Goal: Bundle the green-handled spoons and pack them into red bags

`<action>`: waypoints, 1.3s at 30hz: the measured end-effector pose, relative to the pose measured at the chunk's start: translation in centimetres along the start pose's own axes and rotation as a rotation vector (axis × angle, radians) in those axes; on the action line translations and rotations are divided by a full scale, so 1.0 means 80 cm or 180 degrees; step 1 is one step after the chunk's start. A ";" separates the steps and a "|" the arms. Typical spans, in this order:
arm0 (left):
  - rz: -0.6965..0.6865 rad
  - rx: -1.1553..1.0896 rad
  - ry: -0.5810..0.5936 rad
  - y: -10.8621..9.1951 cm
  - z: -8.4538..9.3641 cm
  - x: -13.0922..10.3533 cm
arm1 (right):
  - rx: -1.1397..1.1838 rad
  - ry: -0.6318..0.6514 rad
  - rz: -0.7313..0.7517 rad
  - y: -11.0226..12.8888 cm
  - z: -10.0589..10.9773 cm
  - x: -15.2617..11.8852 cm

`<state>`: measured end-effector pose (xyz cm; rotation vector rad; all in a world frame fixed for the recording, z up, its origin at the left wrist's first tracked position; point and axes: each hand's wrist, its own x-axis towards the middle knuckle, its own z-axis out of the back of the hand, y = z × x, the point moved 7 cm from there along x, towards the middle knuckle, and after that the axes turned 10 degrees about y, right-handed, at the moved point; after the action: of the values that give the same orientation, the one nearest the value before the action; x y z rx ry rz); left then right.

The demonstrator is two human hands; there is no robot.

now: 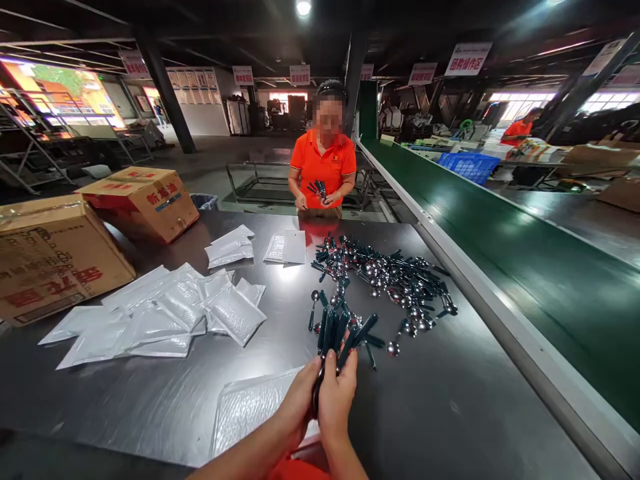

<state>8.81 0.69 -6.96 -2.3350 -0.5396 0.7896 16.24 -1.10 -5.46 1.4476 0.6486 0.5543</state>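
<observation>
Green conveyor belt, running along the right edge of the metal tabletop. Two cartons stand by the left edge; a pile of white padded mailers lies inward of them. Spoon heap: loose, spread between the tabletop's middle and its far right corner; handles and bowls point in mixed directions, with no common axis. Larger padded mailer: flat at the near edge, partly beneath the forearms.

Spoon bundle: held above the tabletop, inward of the near edge, between the person's left hand and right hand, both closed around its lower part. Its long axis runs from the near edge toward the far edge; the dark handles point away from the body, fanning, with several splayed toward the right edge. The lower ends are mostly hidden by the hands.

Handling, as judged: each spoon light, stiff and hardly fragile; the bundle moderately weighty, its glossy handles apt to slide over one another. A two-handed wrap around the gathered shafts offers the surest hold.

Single spoon: left of the heap, bowl toward the far edge, handle toward the near edge.
</observation>
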 end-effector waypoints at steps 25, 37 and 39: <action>0.1259 -0.0634 0.1314 -0.001 -0.009 -0.032 | 0.1695 0.0864 -0.0289 0.008 0.002 -0.005; 0.1019 -0.1054 0.0426 0.030 0.009 -0.015 | 0.2086 0.0899 0.0030 0.044 0.033 0.007; 0.1045 -0.1060 0.0051 0.034 0.014 -0.010 | 0.1677 0.0998 0.0158 0.041 0.028 0.001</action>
<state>8.00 -1.30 -9.16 -2.7821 -0.2996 0.8814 18.00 -2.48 -2.15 1.8895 1.0656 0.6895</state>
